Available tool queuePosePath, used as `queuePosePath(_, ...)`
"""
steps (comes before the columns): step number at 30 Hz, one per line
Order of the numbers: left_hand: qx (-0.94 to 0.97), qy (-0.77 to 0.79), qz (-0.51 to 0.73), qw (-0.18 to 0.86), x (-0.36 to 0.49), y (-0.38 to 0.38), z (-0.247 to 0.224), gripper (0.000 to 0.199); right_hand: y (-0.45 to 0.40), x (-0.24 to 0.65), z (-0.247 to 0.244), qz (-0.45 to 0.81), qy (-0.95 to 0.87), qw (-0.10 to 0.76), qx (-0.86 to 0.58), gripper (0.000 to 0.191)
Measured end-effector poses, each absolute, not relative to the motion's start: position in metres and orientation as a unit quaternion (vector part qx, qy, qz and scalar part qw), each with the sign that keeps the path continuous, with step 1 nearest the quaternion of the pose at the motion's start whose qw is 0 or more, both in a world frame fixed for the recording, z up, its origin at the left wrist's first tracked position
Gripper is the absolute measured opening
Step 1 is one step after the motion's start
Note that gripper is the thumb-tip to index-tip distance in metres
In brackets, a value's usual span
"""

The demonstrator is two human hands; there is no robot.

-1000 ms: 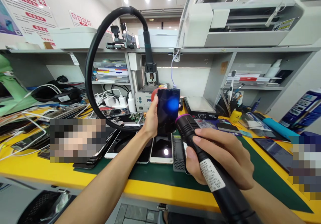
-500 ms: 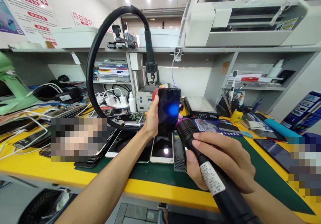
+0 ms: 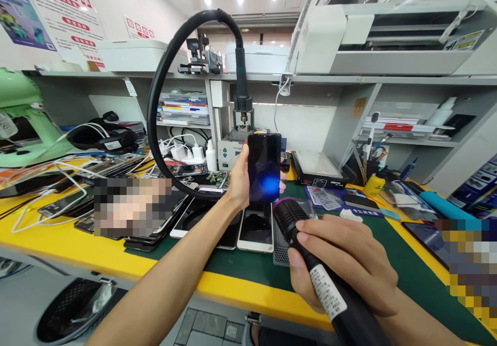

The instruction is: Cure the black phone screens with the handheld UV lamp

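Upright in my left hand (image 3: pixel 237 183) is a black smartphone (image 3: pixel 264 162), gripped by its edges with the screen toward me. A blue glow shows low on that screen. My right hand (image 3: pixel 345 258) is wrapped round a black flashlight (image 3: pixel 297 222) with a purple-rimmed head and a white printed label. The flashlight points up toward the phone, its head close to the phone's lower right corner. Below the phone, a white-framed phone (image 3: pixel 255 232) lies on the green mat (image 3: pixel 252 266), beside a larger white-edged tablet (image 3: pixel 186 219) partly behind my left forearm.
A black hose (image 3: pixel 151 103) arches over the bench to a hot-air station (image 3: pixel 229 152). A flat heating plate (image 3: pixel 316 167) stands behind, right of the phone. Phones and cables crowd the left side. A yellow bottle (image 3: pixel 374 184) and a tool holder (image 3: pixel 361 165) are at the right.
The blue glow has moved lower on the phone screen. The flashlight head sits slightly lower relative to the phone. The whole view has shifted, so the bench appears further right.
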State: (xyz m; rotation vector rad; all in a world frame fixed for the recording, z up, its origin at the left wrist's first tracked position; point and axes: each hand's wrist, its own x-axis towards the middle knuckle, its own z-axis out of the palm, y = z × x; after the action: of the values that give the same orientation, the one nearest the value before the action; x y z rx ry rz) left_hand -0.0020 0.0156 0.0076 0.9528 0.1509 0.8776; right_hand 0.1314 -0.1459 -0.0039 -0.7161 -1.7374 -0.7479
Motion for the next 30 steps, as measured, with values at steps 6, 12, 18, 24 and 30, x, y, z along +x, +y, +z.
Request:
queuePosePath(6, 0.431, 0.045, 0.371, 0.821, -0.007, 0.02, 0.007, 0.085, -0.148, 0.129, -0.005, -0.308, -0.731, 0.529, -0.301, 0.012)
queuePosePath(12, 0.432, 0.05, 0.371, 0.82, -0.007, 0.021, 0.009, 0.085, -0.149, 0.129, -0.008, -0.306, -0.733, 0.529, -0.3, 0.011)
queuePosePath(18, 0.434, 0.044, 0.372, 0.819, -0.008, 0.023, 0.008, 0.083, -0.147, 0.128, -0.009, -0.291, -0.762, 0.501, -0.289, 0.013)
queuePosePath(24, 0.438, 0.067, 0.387, 0.809, -0.009, 0.023, 0.009, 0.084, -0.15, 0.122, -0.011, -0.287, -0.78, 0.476, -0.288, 0.014)
queuePosePath(30, 0.443, 0.059, 0.393, 0.804, -0.009, 0.021, 0.01, 0.082, -0.15, 0.12, -0.011, -0.289, -0.779, 0.48, -0.283, 0.012)
